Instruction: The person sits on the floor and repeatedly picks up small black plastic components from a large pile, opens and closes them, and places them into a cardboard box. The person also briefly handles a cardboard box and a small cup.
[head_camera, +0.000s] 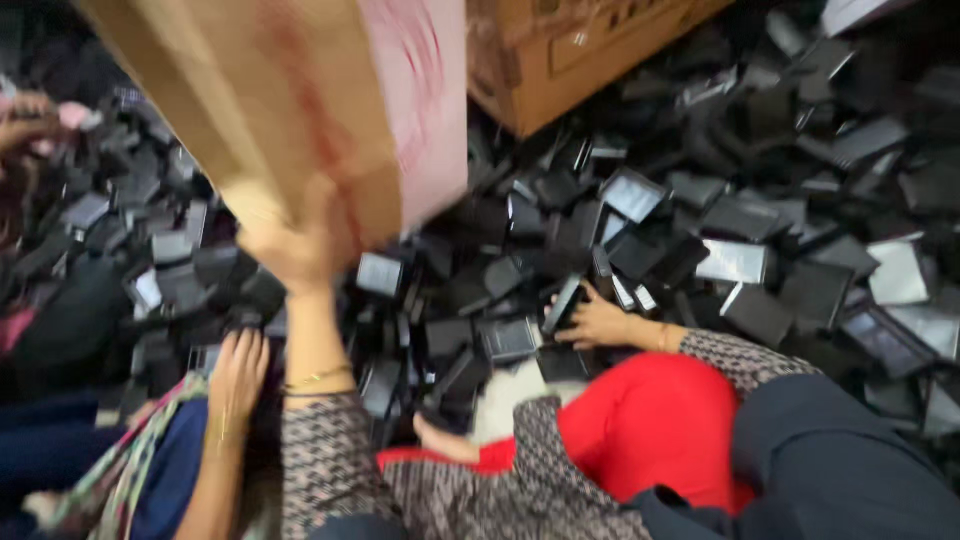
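Head view: the left hand (290, 250) grips the lower edge of a tilted cardboard box (290, 100) at eleven o'clock, fingers clamped under it. The right hand (597, 322), near centre, pinches a small black case (562, 303) from the heap of black cases (760, 210). A co-worker's hand (238, 372) rests at eight o'clock. The step looks like emptying or shifting the box, though blur hides detail; next calls for steadying it.
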